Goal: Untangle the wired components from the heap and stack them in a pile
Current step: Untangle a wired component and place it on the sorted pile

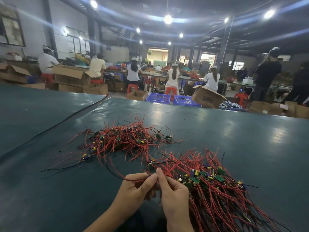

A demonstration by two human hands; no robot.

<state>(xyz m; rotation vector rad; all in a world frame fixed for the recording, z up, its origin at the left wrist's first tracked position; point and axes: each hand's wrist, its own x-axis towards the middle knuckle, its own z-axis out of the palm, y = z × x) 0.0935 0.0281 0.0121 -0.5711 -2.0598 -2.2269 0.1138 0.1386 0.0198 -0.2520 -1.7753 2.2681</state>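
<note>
The tangled heap of red and black wires with small green circuit boards (123,139) lies mid-table, its loose ends straggling out to the left and the far side. Just beside it on the near right, joined to it by a few crossed strands, lies the combed pile of the same wired boards (217,186), its wires fanning towards the near right corner of view. Bare tabletop lies open left of the heap, beyond it, and right of the pile. The surface is a dark teal glossy mat (242,134) with a black line (70,119) running diagonally across its left part. Past the far edge stand blue plastic crates (158,97) and open cardboard boxes (207,97), then seated people at long benches under bright ceiling lamps. The left hand (133,188) and right hand (173,193) meet at the pile's near-left edge, fingers curled, each pinching thin red wire between thumb and forefinger.
</note>
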